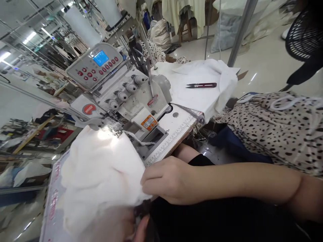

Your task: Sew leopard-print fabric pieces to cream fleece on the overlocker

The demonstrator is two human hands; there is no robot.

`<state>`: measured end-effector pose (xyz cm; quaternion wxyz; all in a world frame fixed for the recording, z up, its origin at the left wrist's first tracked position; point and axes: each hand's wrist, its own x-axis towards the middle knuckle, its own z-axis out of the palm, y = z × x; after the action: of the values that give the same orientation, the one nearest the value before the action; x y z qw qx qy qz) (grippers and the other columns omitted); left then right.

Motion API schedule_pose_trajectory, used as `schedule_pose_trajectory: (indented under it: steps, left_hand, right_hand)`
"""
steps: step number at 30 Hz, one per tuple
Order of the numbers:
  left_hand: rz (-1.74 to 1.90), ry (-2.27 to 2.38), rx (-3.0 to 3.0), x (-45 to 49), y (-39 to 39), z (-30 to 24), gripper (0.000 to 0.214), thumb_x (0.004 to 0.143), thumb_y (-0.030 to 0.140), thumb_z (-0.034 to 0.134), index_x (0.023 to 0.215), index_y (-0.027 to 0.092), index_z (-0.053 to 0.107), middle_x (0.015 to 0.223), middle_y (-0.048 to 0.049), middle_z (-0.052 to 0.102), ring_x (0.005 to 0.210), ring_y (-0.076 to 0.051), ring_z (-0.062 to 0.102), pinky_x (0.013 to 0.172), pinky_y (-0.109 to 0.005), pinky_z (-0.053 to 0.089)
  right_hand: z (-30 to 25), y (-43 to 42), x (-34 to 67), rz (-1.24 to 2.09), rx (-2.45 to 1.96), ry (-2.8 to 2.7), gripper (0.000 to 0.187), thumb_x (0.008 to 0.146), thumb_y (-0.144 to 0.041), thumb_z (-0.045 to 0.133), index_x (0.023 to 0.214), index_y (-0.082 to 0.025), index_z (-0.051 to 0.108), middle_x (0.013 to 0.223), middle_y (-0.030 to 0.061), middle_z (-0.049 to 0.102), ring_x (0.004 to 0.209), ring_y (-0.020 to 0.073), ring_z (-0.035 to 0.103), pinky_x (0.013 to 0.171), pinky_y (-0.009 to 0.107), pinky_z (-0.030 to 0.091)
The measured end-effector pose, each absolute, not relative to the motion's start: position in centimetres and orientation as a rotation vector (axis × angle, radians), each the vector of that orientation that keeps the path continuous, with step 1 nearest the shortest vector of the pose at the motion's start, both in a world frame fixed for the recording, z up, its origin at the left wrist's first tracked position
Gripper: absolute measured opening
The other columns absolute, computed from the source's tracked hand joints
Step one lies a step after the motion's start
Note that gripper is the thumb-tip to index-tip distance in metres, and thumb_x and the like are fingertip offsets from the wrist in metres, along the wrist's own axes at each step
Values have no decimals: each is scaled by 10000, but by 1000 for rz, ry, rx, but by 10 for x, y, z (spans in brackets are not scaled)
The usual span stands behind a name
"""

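Your right hand (169, 179) lies loosely open on the white fabric (101, 171) bunched at the front of the overlock machine (128, 97), gripping nothing, while your left hand (113, 227) is blurred at the fabric's near edge, its grip impossible to tell.

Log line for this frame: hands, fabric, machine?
right hand: resting on fluffy white fabric | left hand: blurred at lower edge | beside: white overlock sewing machine | black-and-red thread snips

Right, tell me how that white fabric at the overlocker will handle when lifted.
Probably light and very floppy: the white fabric slumps in soft bunches. Its edge runs in at the overlocker's presser foot, so it would likely tug there if lifted.
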<state>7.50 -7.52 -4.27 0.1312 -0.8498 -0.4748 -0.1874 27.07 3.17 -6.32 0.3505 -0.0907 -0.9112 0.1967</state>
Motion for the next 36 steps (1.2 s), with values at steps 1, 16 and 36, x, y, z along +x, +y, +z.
schedule_pose_trajectory:
  steps: [1, 16, 36]
  left_hand:
    - [-600, -1367, -2398, 76, -69, -46, 327, 677, 284, 668, 986, 274, 559, 895, -37, 605, 827, -206, 563, 685, -349, 461]
    - [-345, -1438, -1932, 42, -18, -43, 210, 775, 200, 505, 966, 151, 577, 952, -110, 632, 969, -294, 540, 799, -445, 269]
    - [-29, -994, -2073, -9, 36, -3, 192, 808, 126, 490, 991, 163, 537, 933, -54, 660, 902, -222, 571, 705, -383, 261]
  right_hand:
    - [-62, 32, 271, 526, -245, -2344, 180, 810, -82, 382, 801, -158, 545, 835, 26, 580, 747, 110, 528, 621, 202, 404]
    - [-65, 39, 270, 377, -218, -2467, 105, 768, -80, 456, 750, -158, 524, 765, 7, 548, 659, 120, 481, 554, 221, 353]
    - [-60, 85, 227, 212, -362, -2468, 169, 765, -75, 434, 740, -154, 581, 714, 15, 564, 585, 116, 459, 491, 242, 270]
